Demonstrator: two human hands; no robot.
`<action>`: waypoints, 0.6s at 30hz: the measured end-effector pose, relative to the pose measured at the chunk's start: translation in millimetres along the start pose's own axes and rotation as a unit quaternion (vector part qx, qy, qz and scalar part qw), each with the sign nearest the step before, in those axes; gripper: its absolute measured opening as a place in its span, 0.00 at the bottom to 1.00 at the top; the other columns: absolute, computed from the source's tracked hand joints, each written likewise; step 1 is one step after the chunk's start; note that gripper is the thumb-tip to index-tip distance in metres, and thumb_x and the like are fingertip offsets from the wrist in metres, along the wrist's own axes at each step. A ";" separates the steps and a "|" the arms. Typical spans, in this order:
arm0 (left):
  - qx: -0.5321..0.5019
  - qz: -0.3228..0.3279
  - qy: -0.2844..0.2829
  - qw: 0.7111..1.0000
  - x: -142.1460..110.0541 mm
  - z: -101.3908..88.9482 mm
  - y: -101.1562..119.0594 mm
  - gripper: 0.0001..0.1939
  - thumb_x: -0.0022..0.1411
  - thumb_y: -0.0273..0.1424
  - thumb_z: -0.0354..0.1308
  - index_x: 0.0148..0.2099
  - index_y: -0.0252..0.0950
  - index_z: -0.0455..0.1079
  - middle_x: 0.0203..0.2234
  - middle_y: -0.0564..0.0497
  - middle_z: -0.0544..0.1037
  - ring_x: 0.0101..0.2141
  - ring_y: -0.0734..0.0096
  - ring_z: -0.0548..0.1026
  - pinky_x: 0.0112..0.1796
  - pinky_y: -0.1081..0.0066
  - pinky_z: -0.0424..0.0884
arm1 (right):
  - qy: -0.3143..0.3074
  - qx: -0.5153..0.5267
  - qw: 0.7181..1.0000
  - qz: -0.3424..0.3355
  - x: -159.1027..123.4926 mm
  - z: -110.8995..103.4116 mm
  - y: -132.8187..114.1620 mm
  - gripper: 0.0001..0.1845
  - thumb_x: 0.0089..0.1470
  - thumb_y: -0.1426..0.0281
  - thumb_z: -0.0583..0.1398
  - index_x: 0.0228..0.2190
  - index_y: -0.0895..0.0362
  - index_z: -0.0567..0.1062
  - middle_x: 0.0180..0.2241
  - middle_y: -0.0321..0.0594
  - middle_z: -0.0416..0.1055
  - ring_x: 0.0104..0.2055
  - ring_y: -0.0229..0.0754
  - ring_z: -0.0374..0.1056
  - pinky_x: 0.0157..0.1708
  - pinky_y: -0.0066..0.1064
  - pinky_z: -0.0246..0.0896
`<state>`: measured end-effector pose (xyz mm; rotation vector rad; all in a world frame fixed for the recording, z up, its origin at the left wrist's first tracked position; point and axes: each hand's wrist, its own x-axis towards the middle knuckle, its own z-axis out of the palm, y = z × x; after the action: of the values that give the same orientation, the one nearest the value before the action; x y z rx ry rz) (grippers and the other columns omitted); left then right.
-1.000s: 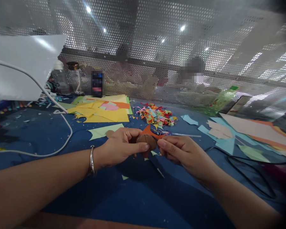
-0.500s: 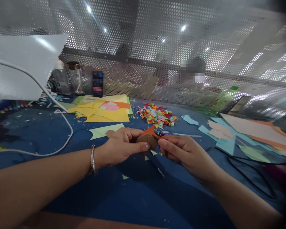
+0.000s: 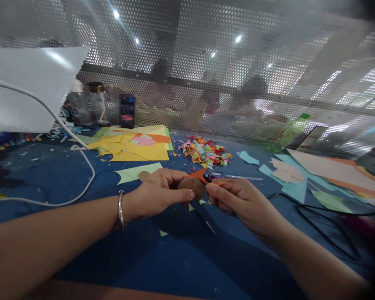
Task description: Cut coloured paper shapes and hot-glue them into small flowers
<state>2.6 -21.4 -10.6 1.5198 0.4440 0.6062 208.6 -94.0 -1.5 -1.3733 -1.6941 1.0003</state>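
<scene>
Left hand pinches a brown disc, right hand orange paper; a lidded jar has indistinct contents.

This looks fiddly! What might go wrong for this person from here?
The brown round piece could slip, as the left hand grips it near its edge.
The orange paper, seemingly pinched by the right hand, might tear if pulled.
The loose heap of paper bits beyond the hands could scatter if knocked.
</scene>
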 end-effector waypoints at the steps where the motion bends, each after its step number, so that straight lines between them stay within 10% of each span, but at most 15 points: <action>1: 0.001 -0.002 -0.002 1.000 0.0 -0.6 -0.4 0.10 0.56 0.33 0.66 0.37 0.31 0.75 0.24 0.55 0.72 0.26 0.79 0.67 0.30 0.76 0.62 | -0.002 0.004 1.000 0.001 -0.1 -0.2 0.0 0.27 0.59 0.47 0.57 0.22 0.57 0.70 0.17 0.28 0.52 0.18 0.31 0.44 0.17 0.27 0.38; 18: -0.077 -0.036 0.043 0.995 0.5 3.2 5.5 0.10 0.51 0.28 0.70 0.36 0.32 0.76 0.26 0.55 0.77 0.26 0.81 0.70 0.30 0.78 0.66 | 0.016 -0.014 1.000 0.000 -0.1 -2.2 0.6 0.28 0.59 0.47 0.56 0.21 0.56 0.68 0.18 0.28 0.51 0.19 0.31 0.44 0.17 0.27 0.39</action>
<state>4.4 -23.9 -5.0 1.3298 0.5047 0.6376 210.8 -93.7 -1.2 -1.4004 -1.6899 0.9532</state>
